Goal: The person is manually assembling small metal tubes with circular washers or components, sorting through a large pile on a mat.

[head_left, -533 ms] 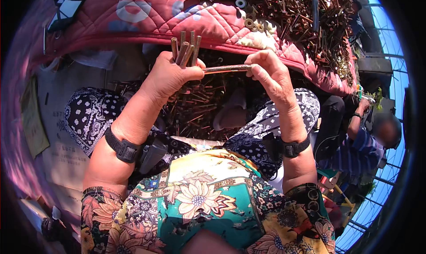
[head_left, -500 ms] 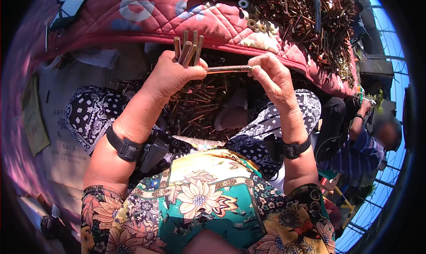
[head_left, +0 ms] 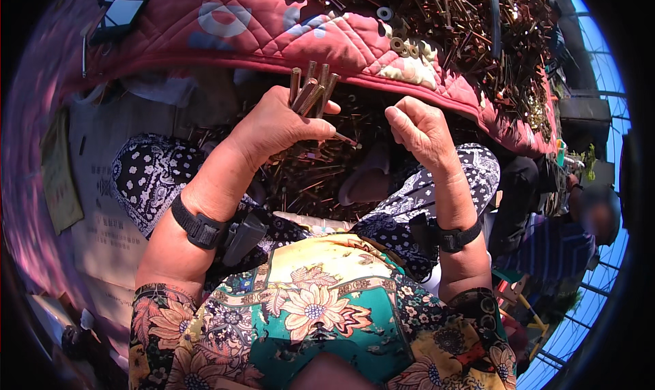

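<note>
My left hand [head_left: 281, 121] is closed around a bundle of several threaded bolts [head_left: 312, 90], whose ends stick up above the fingers. By its thumb, another slim metal bolt [head_left: 346, 140] points down and to the right; whether the hand grips it is unclear. To the right and apart from these, my right hand [head_left: 421, 125] has its fingers curled in with the thumb pressed to them. Anything inside that hand is hidden. Below both hands, a pile of loose bolts [head_left: 307, 185] lies between my legs.
Ahead runs a red quilted cloth [head_left: 273, 42] with a big heap of bolts [head_left: 450, 35] on it. Several washers [head_left: 402, 47] lie at the heap's edge. Flattened cardboard [head_left: 102, 185] covers the ground at left. Another person [head_left: 552, 247] sits close on the right.
My right hand has let go of the bolt that stretched between both hands and has curled closed. That bolt now slants downward beside my left thumb. The whole view has shifted slightly.
</note>
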The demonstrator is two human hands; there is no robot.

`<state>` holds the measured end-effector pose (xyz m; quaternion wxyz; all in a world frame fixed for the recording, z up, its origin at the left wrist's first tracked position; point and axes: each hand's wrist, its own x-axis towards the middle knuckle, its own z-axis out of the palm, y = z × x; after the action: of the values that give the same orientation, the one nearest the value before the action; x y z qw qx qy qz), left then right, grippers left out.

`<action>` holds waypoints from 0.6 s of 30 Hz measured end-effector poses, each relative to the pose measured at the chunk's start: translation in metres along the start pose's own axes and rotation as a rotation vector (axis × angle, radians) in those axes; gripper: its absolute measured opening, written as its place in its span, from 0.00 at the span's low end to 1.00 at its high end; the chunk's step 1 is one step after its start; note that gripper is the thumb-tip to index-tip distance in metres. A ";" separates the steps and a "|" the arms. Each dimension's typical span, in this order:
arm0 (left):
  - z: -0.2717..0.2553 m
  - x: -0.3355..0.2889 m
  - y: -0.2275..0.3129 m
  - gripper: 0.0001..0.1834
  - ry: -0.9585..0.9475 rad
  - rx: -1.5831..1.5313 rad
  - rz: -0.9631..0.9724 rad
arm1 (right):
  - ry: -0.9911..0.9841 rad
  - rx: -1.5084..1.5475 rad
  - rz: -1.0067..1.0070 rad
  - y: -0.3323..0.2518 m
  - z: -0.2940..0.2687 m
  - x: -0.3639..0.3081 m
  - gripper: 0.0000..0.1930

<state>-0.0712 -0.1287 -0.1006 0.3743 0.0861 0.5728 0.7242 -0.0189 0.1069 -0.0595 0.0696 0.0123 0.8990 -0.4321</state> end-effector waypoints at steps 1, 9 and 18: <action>0.001 0.000 0.000 0.18 -0.021 0.024 -0.007 | -0.019 0.165 0.072 -0.020 0.008 0.004 0.12; 0.011 -0.005 -0.003 0.15 -0.019 -0.137 0.029 | 0.121 0.330 -0.076 -0.035 0.043 0.014 0.05; 0.008 -0.001 0.001 0.18 0.087 -0.405 -0.014 | 0.188 0.397 -0.178 -0.039 0.017 0.023 0.05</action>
<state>-0.0663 -0.1232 -0.0968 0.3638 -0.0259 0.4316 0.8250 -0.0430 0.0682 -0.0428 -0.0568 -0.0134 0.7965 -0.6019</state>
